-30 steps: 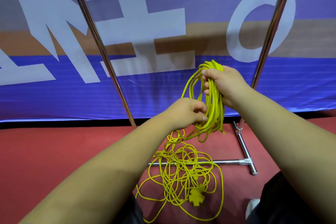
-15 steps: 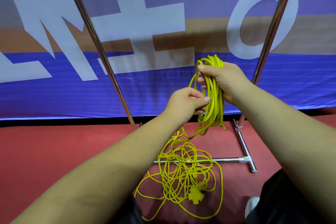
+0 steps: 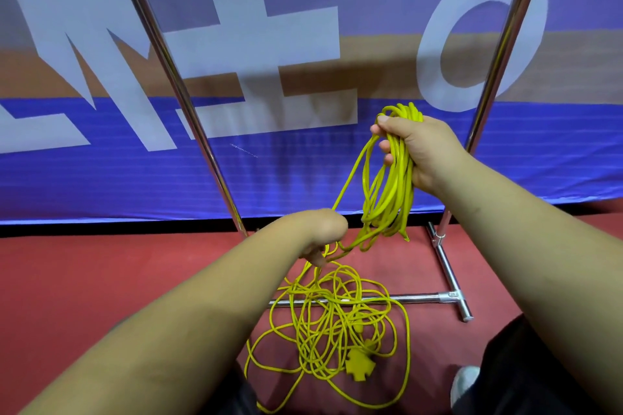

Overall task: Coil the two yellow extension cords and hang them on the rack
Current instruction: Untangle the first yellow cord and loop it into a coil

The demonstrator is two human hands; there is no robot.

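The left hand (image 3: 323,236) had dropped from beside the gathered coil (image 3: 403,185) to the loose strand (image 3: 347,184) of thin yellow extension cord, grip curled round it, likely drawing slack for another loop. The right hand (image 3: 418,152) kept its grip closed round that coil's top. A tangled heap (image 3: 337,323) remained on the red floor (image 3: 101,280), over the base bar of the chrome rack (image 3: 421,297), so coiling seemed unfinished.

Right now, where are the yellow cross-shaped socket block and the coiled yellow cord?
Yellow cross-shaped socket block (image 3: 360,369): head view, its centre.
Coiled yellow cord (image 3: 401,189): head view, its hanging loops.
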